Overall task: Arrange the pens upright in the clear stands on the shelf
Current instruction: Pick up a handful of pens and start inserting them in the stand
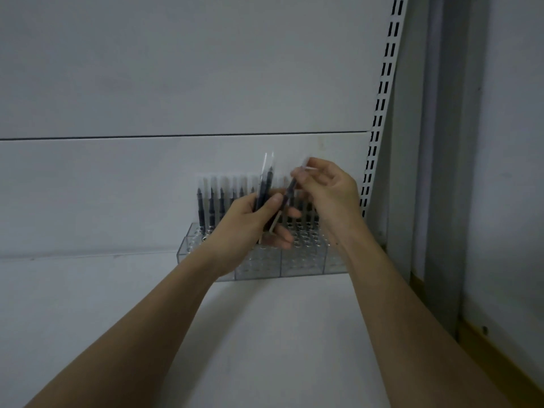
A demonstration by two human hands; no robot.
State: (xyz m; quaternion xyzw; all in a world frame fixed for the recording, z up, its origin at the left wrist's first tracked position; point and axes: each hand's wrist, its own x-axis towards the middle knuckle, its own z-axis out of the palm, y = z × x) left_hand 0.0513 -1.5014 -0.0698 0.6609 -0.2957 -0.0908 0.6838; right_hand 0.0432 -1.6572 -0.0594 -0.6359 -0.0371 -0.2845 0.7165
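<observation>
Left hand point(250, 222) curled in a tight grip round a bundle of pens point(263, 191) (clear caps, dark barrels). Right hand point(326, 189) pinching a single pen point(290, 189), tilted. Behind both: clear stands point(303, 260), perforated tops, on white shelf point(265, 334), back row filled upright.

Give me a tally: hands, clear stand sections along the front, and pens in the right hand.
Hands: 2, left hand and right hand
Clear stand sections: 4
Pen in right hand: 1
Total: 7
</observation>
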